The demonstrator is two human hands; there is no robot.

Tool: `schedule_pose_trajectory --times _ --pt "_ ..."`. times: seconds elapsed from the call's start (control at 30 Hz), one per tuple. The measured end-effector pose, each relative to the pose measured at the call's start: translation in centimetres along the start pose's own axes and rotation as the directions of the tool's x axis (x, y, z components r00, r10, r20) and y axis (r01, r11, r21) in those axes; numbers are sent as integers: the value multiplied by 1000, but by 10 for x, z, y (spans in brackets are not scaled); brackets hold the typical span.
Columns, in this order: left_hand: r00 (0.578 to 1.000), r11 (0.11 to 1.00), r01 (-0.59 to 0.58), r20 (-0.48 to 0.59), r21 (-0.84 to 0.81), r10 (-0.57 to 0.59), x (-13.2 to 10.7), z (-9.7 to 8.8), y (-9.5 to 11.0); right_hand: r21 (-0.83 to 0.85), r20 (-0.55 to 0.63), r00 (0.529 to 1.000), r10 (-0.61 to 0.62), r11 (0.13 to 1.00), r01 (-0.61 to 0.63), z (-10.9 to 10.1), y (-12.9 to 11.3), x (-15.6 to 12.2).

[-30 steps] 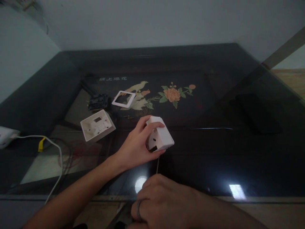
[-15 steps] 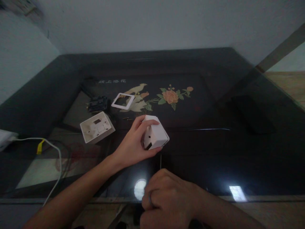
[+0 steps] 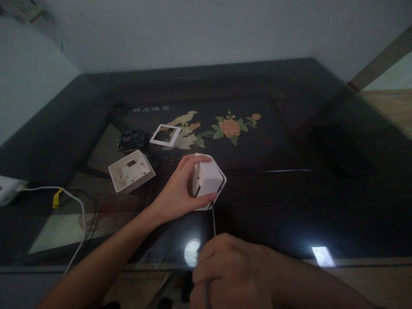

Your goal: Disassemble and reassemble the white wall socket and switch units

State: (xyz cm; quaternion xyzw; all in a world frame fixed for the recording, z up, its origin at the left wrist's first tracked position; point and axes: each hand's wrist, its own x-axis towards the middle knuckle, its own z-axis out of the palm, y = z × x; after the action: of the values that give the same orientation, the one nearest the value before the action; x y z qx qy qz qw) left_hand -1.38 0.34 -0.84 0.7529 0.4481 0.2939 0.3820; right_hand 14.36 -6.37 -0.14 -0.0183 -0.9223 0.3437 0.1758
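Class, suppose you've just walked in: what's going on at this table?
A person's left hand grips a white boxy plastic housing; their right hand holds a thin grey metal rod reaching the housing's near edge. A dark gap shows along one side. To the left lie an open white plastic box and a square white frame.

A camera worn on the person's head is looking forward and down across a glossy black table (image 3: 289,223) towards a grey wall (image 3: 206,34). It is sitting close above the table's near side; its wide view is taking in most of the table, and the right hand (image 3: 233,270) is showing nearer the lens than the left hand (image 3: 178,193).
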Motion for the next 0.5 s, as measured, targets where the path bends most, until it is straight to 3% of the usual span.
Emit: schedule_pose_trajectory --times 0.1,0.2,0.3,0.4,0.5 --pt "1000 1000 19 12 -18 -18 0 -1 1 -42 -154 988 3 999 -9 6 -1 -6" --pt "999 999 37 24 -29 -36 0 -1 2 -66 -338 933 123 986 -154 13 0 -13" --pt "999 998 44 20 -38 -43 1 -1 1 -45 -405 910 86 992 -114 16 4 -15" --pt "997 994 75 17 -76 -74 2 -1 0 -32 -499 866 44 997 -68 10 2 -16" --pt "989 968 146 12 -203 -146 4 0 -1 -72 -572 818 63 989 -127 -7 -5 -24"
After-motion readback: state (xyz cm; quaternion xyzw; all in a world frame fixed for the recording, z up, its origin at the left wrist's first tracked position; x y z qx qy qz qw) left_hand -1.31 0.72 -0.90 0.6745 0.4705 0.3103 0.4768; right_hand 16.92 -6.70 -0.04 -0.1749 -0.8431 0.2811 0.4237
